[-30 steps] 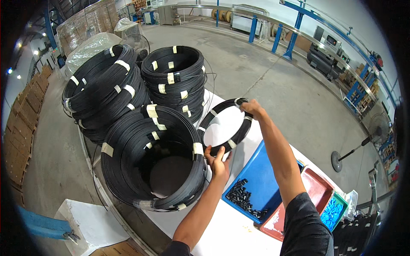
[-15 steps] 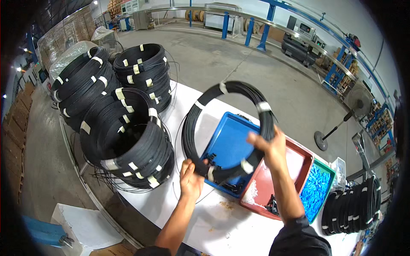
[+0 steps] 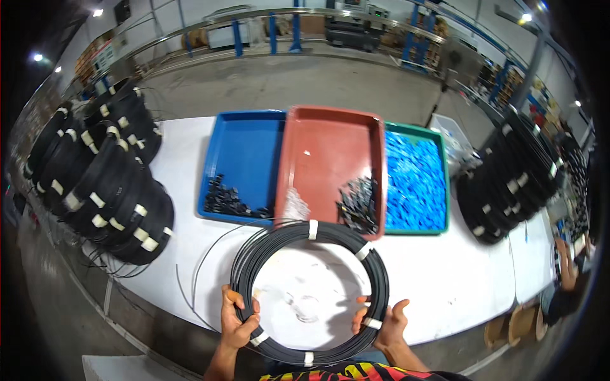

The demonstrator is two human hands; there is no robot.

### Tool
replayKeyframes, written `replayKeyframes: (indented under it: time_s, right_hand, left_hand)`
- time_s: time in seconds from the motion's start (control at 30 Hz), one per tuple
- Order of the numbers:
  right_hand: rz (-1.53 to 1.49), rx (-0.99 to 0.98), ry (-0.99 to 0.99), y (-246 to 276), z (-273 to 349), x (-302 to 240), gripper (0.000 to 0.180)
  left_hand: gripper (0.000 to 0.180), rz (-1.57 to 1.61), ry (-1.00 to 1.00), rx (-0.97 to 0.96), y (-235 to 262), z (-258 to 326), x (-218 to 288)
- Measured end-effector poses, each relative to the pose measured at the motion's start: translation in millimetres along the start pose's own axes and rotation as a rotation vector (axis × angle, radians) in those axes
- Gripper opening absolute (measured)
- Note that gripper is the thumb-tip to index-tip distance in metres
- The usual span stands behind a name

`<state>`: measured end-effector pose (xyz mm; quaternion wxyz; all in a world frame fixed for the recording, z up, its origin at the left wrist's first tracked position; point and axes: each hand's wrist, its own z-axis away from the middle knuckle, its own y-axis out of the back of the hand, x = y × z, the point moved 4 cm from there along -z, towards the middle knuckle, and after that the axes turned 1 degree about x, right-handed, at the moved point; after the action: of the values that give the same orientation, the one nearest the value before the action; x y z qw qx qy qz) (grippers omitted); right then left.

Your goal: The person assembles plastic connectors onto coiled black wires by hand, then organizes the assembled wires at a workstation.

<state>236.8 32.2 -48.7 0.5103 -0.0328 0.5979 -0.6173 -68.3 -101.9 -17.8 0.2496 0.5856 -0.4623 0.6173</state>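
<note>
A coil of black cable (image 3: pixel 340 233), bound with several pale tape bands, is held in front of me at the near edge of the white table (image 3: pixel 470 286). Its lower part is close to my body. My left hand (image 3: pixel 236 317) is wrapped round the coil's left side, thumb on top. On the right side, my right hand (image 3: pixel 391 327) grips the coil with fingers inside the ring and the thumb outside. Loose cable ends curve away from the coil on the left.
Beyond the coil stand a blue tray (image 3: pixel 248 140) with black pieces, a red tray (image 3: pixel 333 146) with white and dark pieces, and a green tray (image 3: pixel 446 184) of blue pieces. Coil stacks (image 3: pixel 111 197) flank the left, another stack (image 3: pixel 508 184) the right. Another person's hand (image 3: pixel 565 263) shows far right.
The coil has come down from over the blue and red trays toward my body. My right hand has moved lower on its right side. My view has turned right.
</note>
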Motion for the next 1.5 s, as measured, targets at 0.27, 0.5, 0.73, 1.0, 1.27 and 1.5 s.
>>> replayKeyframes:
  time_s: [0.27,0.5,0.73,1.0,1.27,1.5]
  right_hand:
    - [0.057,-0.060,-0.065,19,110,34,0.092]
    - [0.506,-0.196,-0.222,27,135,47,0.098]
    - [0.761,-0.161,-0.247,49,119,54,0.091]
    - [1.657,-0.521,-0.711,28,109,-2,0.052]
    - [1.795,0.176,0.128,-23,-8,-122,0.021]
    - [1.827,0.172,0.157,-62,-129,-77,0.034]
  left_hand:
    - [0.045,-0.582,0.025,-0.438,-27,-13,-3]
    - [0.050,-0.975,-0.001,-0.693,-34,-46,-6]
    - [0.050,-1.250,0.036,-0.648,-37,-59,-9]
    - [0.028,-1.063,-0.285,0.194,-8,-9,41]
    - [0.026,-0.972,0.042,0.520,29,39,18]
    - [0.026,-0.956,-0.002,0.567,33,22,1]
